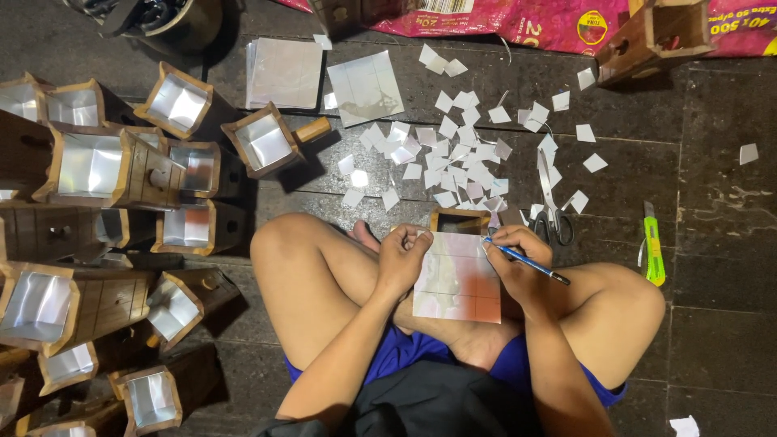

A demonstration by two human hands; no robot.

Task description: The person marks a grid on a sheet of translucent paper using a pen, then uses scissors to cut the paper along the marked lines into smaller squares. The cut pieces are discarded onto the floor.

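I sit cross-legged on a dark floor. My left hand [402, 257] presses the left edge of a shiny reflective sheet [458, 282] that rests on my legs and on a small wooden box [459, 219]. My right hand [516, 259] grips a blue pen [528, 263] with its tip on the sheet's upper right corner. Faint ruled lines divide the sheet into squares.
Several small cut foil squares [463, 154] lie scattered ahead, with scissors [550, 202] and a green utility knife [653, 245] to the right. Larger sheets [366, 87] lie further away. Many foil-lined wooden boxes [97, 166] are stacked at left. A pink sack [518, 20] lies at the top.
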